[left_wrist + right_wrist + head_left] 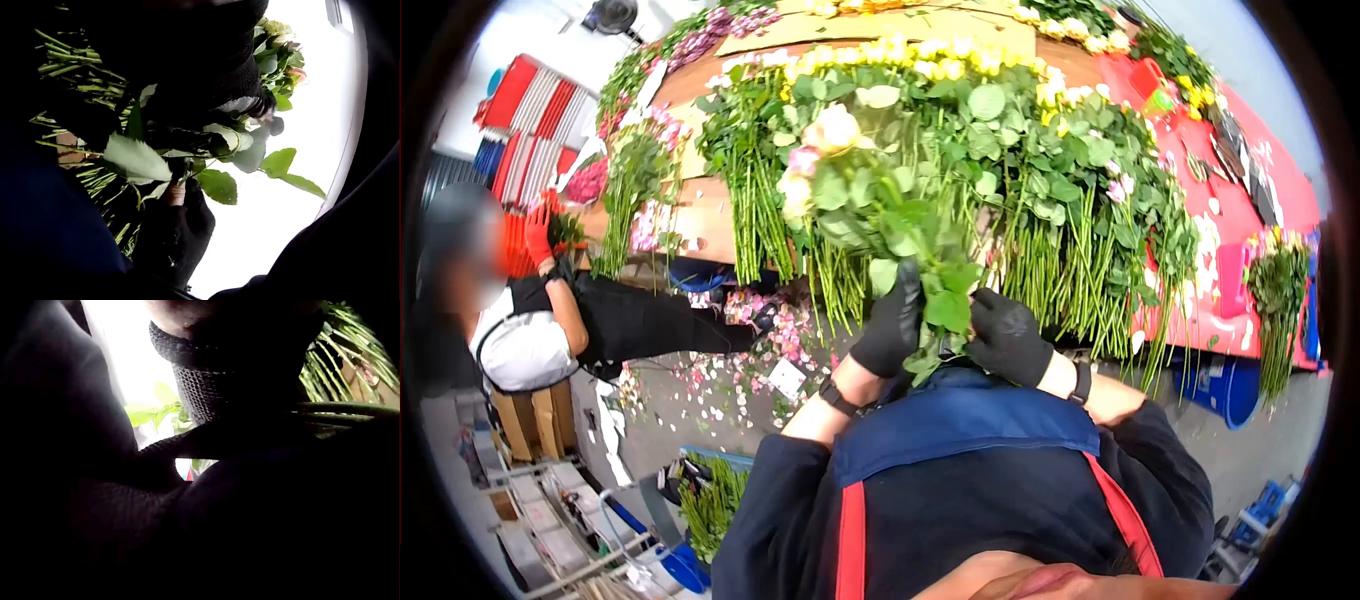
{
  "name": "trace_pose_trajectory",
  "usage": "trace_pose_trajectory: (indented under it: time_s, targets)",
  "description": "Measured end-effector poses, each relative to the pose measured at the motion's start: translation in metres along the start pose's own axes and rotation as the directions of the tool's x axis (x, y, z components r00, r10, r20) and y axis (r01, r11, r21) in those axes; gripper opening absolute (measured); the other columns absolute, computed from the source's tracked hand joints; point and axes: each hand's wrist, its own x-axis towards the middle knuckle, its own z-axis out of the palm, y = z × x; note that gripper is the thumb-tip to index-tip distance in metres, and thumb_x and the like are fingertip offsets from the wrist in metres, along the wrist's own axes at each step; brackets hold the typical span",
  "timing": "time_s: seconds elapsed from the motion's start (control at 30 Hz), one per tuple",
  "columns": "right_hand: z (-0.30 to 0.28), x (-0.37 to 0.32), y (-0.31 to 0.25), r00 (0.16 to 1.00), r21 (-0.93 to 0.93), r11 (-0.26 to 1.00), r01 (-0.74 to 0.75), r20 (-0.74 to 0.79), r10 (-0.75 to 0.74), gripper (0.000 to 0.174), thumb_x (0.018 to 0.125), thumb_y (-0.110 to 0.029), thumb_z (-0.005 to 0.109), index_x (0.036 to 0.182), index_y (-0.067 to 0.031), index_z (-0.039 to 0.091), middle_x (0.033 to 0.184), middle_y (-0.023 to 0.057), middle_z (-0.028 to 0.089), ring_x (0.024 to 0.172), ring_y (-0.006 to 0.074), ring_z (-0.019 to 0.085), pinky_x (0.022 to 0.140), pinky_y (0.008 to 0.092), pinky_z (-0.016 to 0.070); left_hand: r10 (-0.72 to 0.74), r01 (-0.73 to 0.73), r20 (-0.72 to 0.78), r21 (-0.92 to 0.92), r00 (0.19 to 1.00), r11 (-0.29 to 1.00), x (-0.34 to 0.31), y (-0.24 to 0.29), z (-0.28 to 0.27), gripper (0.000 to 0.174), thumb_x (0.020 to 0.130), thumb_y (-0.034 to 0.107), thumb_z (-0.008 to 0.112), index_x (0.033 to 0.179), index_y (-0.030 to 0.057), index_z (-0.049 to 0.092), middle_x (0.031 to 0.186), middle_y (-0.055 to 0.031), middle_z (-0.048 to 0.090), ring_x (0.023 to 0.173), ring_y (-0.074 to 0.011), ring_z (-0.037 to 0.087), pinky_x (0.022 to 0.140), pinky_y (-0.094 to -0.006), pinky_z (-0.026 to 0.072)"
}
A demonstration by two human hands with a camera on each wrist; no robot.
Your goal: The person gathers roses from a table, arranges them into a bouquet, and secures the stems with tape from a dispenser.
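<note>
My left hand (892, 322), in a black glove, grips a bunch of leafy roses (833, 132) in front of my apron. The pale peach and pink blooms point away from me. Close on the right, my gloved right hand (1007, 335) has its fingers curled at the lower leaves (948, 308). In the left wrist view, the right hand's bare thumb tip (177, 195) meets a finger at a leafy stem. Roses (281, 59) stick out past the dark left hand (219, 69) there. Mostly shadow fills the right wrist view, with green stems (344, 409) at its right.
A row of cut roses (960, 160) lies across the table, stems toward me. To the right is a red table cover (1280, 180), with a blue bucket (1218, 390) below. Another person (530, 320) works at the left. Fallen petals (700, 370) litter the floor.
</note>
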Motion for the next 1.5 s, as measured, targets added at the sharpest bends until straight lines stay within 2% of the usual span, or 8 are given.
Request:
trace_pose_trajectory:
  time_s: [0.1,0.2,0.37,0.6,0.8,1.1,1.2,1.5]
  targets:
    - [0.004,0.011,-0.008,0.995,0.096,0.99,0.104,-0.014,-0.103,0.02,0.082,-0.02,0.061,0.09,-0.0011,0.063,0.074,0.0158,0.057,0.06,0.033,0.058,0.054,0.0442,0.0465,-0.033,0.036,-0.06,0.053,0.998,0.998,-0.001,-0.021,-0.035,0.039,0.101,0.031,0.041,0.126,0.0033,0.052,0.115,-0.0093,0.062,0.102,-0.018,0.062,0.09,-0.0313,0.0489]
    - [-0.009,0.041,0.017,0.913,0.244,0.948,-0.204,0.396,0.095,0.028,0.086,-0.033,0.062,0.087,-0.0049,0.067,0.071,0.0163,0.062,0.066,0.029,0.062,0.059,0.0356,0.0499,0.069,-0.055,-0.025,0.385,0.997,0.921,-0.014,-0.019,-0.061,0.038,0.1,0.028,0.038,0.128,0.0037,0.05,0.113,-0.0097,0.062,0.1,-0.0181,0.061,0.085,-0.0306,0.0501]
    - [0.01,0.098,0.072,0.87,0.189,0.875,-0.445,-0.14,0.472,0.046,0.087,-0.047,0.058,0.07,-0.0041,0.063,0.06,0.0131,0.058,0.059,0.0281,0.058,0.061,0.0361,0.0464,0.144,-0.078,0.15,-0.376,0.978,0.923,-0.007,-0.023,-0.094,0.028,0.099,0.028,0.045,0.117,0.0081,0.051,0.086,-0.0029,0.055,0.086,-0.0226,0.056,0.089,-0.0406,0.0442]
    - [0.069,0.16,0.077,0.695,-0.191,0.68,-0.708,-0.357,0.624,0.042,0.08,-0.047,0.061,0.084,-0.0048,0.064,0.09,0.0192,0.066,0.088,0.0354,0.064,0.075,0.0437,0.0491,0.067,-0.015,0.123,-0.378,0.99,0.926,-0.019,0.01,-0.11,0.019,0.099,0.029,0.047,0.09,0.012,0.049,0.078,-0.0028,0.048,0.079,-0.0213,0.051,0.087,-0.0433,0.0443]
    - [0.087,0.135,0.082,0.552,0.52,0.807,-0.28,-0.601,0.578,0.019,0.081,-0.021,0.065,0.088,-0.0037,0.062,0.075,0.0084,0.063,0.067,0.0187,0.059,0.063,0.0319,0.0465,-0.057,0.041,-0.055,-0.26,0.997,0.965,-0.042,0.056,-0.166,0.032,0.097,0.027,0.052,0.121,0.0069,0.055,0.089,-0.0022,0.057,0.087,-0.0172,0.058,0.079,-0.0308,0.0482]
    - [0.112,0.13,-0.124,0.763,0.581,0.745,-0.329,-0.301,0.572,0.014,0.092,-0.014,0.058,0.099,-0.0016,0.06,0.073,0.0023,0.059,0.063,0.0096,0.054,0.058,0.0245,0.0451,-0.115,0.096,-0.018,-0.423,0.993,0.901,-0.034,0.067,-0.251,0.048,0.088,0.046,0.061,0.112,0.0049,0.058,0.102,-0.0056,0.066,0.089,-0.0204,0.065,0.08,-0.0352,0.0535]
    - [0.154,0.141,-0.165,0.795,0.546,0.693,-0.471,-0.077,0.601,0.017,0.09,-0.014,0.063,0.1,-0.0008,0.063,0.079,0.0029,0.062,0.067,0.0099,0.056,0.061,0.0248,0.0463,0.047,-0.031,0.029,-0.411,0.998,0.911,-0.054,0.096,-0.252,0.038,0.086,0.025,0.071,0.112,0.0036,0.055,0.104,-0.0059,0.062,0.091,-0.0146,0.061,0.082,-0.0309,0.0509]
    - [0.221,0.181,-0.2,0.968,-0.071,0.973,-0.219,-0.141,0.208,0.016,0.084,-0.015,0.067,0.091,-0.0009,0.064,0.068,0.0134,0.056,0.059,0.0318,0.056,0.053,0.0363,0.0439,-0.169,0.112,-0.147,-0.333,0.975,0.936,-0.089,0.142,-0.297,0.034,0.086,0.026,0.071,0.101,-0.0025,0.06,0.082,-0.0058,0.065,0.068,-0.0147,0.062,0.06,-0.0289,0.0518]
